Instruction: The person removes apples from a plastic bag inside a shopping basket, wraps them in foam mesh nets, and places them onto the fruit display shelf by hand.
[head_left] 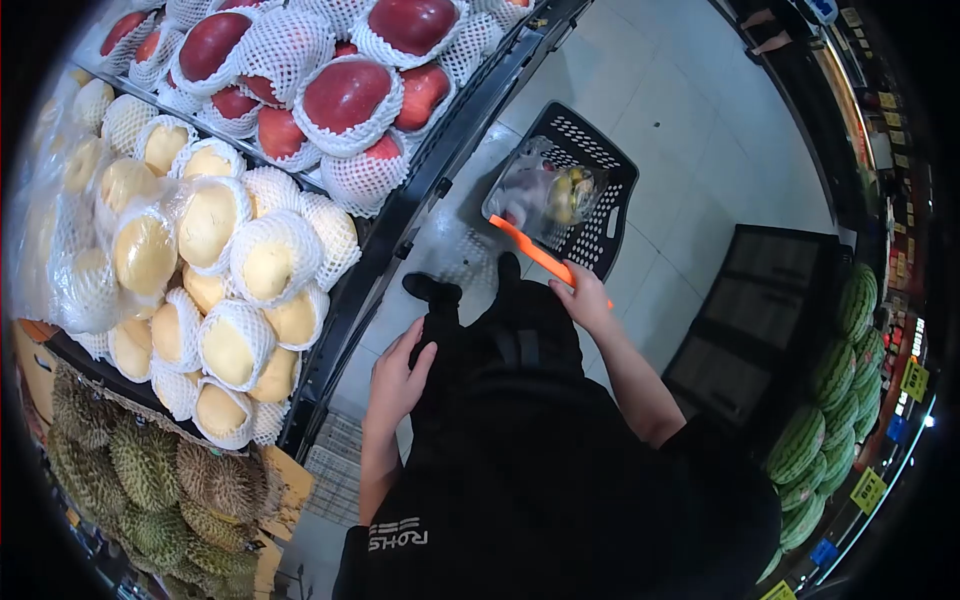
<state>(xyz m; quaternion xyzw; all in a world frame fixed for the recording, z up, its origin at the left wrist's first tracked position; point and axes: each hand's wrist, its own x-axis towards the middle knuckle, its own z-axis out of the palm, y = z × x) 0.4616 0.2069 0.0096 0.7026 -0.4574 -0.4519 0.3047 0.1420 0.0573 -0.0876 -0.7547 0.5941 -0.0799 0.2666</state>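
My right hand (585, 298) is wrapped around the orange handle (530, 250) of a black shopping basket (628, 180). The basket stands on the floor ahead of my feet. Inside it lie clear plastic bags (560, 190) with yellowish and reddish fruit, blurred by the plastic. My left hand (402, 372) hangs beside my left thigh, fingers stretched out and thumb apart, holding nothing. Nearest to it is the dark edge of the fruit stand (345, 305), where pale yellow fruit (228, 350) sits in white foam nets.
Red apples (345, 95) in foam nets fill the stand's far part. Durians (150, 465) are piled at lower left. To the right are a dark crate-like box (755, 310) and stacked watermelons (800, 440). Part of another person (775, 30) shows at upper right. Tiled floor (670, 110) runs between.
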